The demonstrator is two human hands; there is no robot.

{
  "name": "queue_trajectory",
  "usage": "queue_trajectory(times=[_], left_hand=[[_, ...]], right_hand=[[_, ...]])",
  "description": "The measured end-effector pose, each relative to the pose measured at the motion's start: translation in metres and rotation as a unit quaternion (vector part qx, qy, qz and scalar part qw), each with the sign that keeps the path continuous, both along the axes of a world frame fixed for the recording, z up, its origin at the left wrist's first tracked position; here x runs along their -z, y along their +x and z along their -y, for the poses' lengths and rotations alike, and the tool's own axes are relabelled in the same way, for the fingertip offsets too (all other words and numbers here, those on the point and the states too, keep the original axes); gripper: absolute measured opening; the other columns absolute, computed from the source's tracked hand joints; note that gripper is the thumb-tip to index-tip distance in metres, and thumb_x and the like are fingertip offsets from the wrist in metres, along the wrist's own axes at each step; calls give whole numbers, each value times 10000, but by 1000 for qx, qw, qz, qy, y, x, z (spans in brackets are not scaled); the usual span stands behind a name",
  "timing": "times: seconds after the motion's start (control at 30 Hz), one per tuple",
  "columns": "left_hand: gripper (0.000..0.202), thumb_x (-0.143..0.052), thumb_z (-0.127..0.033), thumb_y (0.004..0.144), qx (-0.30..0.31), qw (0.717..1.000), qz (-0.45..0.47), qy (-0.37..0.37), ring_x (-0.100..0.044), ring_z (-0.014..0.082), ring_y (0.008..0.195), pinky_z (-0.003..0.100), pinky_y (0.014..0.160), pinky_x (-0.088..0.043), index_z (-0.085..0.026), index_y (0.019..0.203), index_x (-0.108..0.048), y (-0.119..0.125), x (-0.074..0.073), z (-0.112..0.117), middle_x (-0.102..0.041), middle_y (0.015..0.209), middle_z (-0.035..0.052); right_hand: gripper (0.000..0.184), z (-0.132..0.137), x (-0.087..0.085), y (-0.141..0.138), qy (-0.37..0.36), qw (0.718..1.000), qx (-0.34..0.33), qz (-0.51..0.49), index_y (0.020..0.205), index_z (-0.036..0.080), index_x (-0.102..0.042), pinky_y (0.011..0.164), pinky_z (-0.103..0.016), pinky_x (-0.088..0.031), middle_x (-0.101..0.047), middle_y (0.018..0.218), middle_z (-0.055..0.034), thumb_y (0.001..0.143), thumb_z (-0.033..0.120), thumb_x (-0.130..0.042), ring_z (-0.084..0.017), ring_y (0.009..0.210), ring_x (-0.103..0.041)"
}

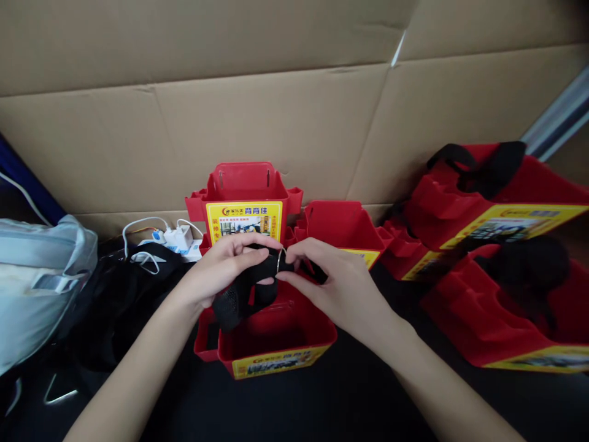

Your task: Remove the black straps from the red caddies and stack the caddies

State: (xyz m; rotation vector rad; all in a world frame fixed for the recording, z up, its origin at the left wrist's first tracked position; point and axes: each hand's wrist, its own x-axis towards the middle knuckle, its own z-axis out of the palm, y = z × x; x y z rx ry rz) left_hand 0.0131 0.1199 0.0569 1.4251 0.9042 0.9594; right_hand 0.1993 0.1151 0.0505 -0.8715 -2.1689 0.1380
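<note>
One black cloth strap (231, 304) with a rough face is up over the red open-top plastic bin (294, 322) at the front, bent in a loop. The left hand (230, 267) pinches the strap between its thumb and fingers. The right hand (329, 279) has its thumb and first finger pressed on a thin shiny metal ring (278, 263) by the strap, so its grip is a small pinch. I cannot tell if the low part of the strap touches the bin. A yellow label (278, 362) with a picture is on the bin's front. Behind the hands, a tall red plastic bin (246, 184) stands near the brown cardboard wall (276, 129), and a low red plastic bin (343, 224) is just beside it. More red plastic bins (478, 313) with black straps are on the right. On the left are a white plug block (179, 238) with cords and a pale blue-grey bag (34, 294).
</note>
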Motion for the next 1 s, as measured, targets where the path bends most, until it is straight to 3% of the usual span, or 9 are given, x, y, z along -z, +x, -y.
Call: queue_trajectory(times=[0.1,0.3,0.4,0.53,0.6,0.73,0.83,0.93,1.0], left_hand=[[232,-544,-225,809,50,997,-60,8,-625,110,641,195,600,-477,-156,1021,-606,-6,-2,-2,-656,736,18],[209,-548,-243,817,101,977,-157,104,-531,66,551,150,535,-392,-152,994,-608,-15,-7,-4,-649,659,-8],[225,-561,-248,807,148,968,-171,107,-530,67,560,146,521,-380,-167,1004,-633,-22,-9,-5,-653,681,-8],[251,-585,-230,791,142,973,-160,92,-574,81,621,157,568,-425,-155,1028,-624,-25,-11,-3,-653,724,13],[241,-579,-204,792,144,977,-136,82,-605,97,686,175,622,-457,-150,1025,-605,-22,-11,-1,-663,780,29],[159,-601,-174,760,173,974,-119,80,-601,102,691,206,637,-490,-140,915,-595,-11,-7,2,-636,761,16],[131,-533,-196,806,148,975,-139,94,-576,99,700,208,621,-485,-142,910,-593,-5,-5,2,-606,748,9],[156,-548,-245,805,108,976,-149,113,-557,100,712,206,624,-453,-147,924,-574,2,-2,4,-605,777,12],[130,-592,-239,769,87,976,-152,132,-535,89,672,203,621,-428,-145,852,-560,6,1,6,-596,749,-1]], right_hand=[[117,-4,1,1,-30,998,-59,14,716,186,-476,642,-229,-438,-574,777,-12,800,178,-557,-108,687,-538],[155,-7,-3,0,-163,981,-99,-21,676,177,-497,569,-208,-393,-488,744,15,762,203,-623,-86,637,-460],[168,-11,-10,9,-247,952,-170,-66,679,170,-499,559,-200,-385,-449,757,18,748,212,-646,-78,645,-442],[212,-16,-17,21,-325,894,-294,-92,665,172,-447,510,-196,-368,-450,745,24,761,222,-630,-71,608,-437],[186,-15,-18,22,-311,909,-268,-74,689,173,-454,548,-207,-388,-475,774,12,778,219,-610,-82,647,-462],[105,-9,-18,13,-240,958,-153,20,741,174,-524,544,-211,-383,-496,724,16,796,235,-590,-85,613,-446],[121,-9,-13,8,-203,973,-109,15,715,172,-546,533,-207,-390,-483,704,15,780,254,-606,-85,607,-442],[123,-13,-6,5,-234,966,-98,-44,724,167,-547,527,-204,-424,-483,733,7,771,262,-609,-85,621,-468],[137,-16,-3,5,-304,939,-137,-79,745,166,-531,527,-207,-453,-489,738,9,778,280,-599,-83,613,-490]])
